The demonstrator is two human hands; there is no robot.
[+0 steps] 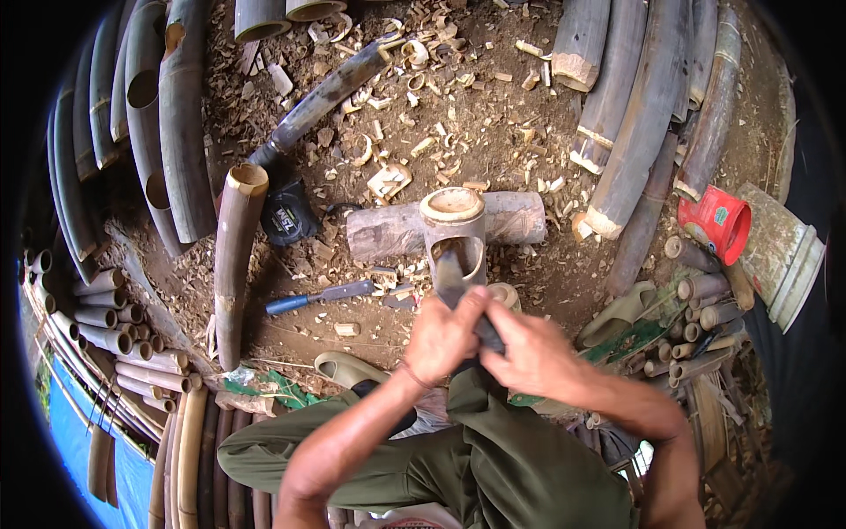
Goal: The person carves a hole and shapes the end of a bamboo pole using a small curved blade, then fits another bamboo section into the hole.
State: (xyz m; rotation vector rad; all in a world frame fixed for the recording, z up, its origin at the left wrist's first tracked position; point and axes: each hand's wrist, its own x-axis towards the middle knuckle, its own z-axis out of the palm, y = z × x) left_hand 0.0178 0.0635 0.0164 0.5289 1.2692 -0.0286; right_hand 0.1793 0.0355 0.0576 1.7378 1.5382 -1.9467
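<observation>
A bamboo tube point(454, 206) with a cut rim and an oval opening in its side points away from me, resting across a thick bamboo log point(379, 231). My left hand point(443, 333) is closed round the tube's near part, its thumb by the blade; its fingers are partly hidden. Closed on the dark handle of a knife, my right hand point(533, 351) is slightly blurred. The knife's dark blade point(452, 280) reaches into the side opening, its tip hard to make out. A blue-handled knife point(322, 296) lies left of my hands.
To the left are an upright bamboo piece point(236, 264) and a black tape measure point(289, 214). A dark bamboo length point(326, 99) lies beyond. Long poles point(185, 123) line both sides. A red container point(716, 225) and a dirty white bucket point(782, 256) stand right. Shavings cover the soil.
</observation>
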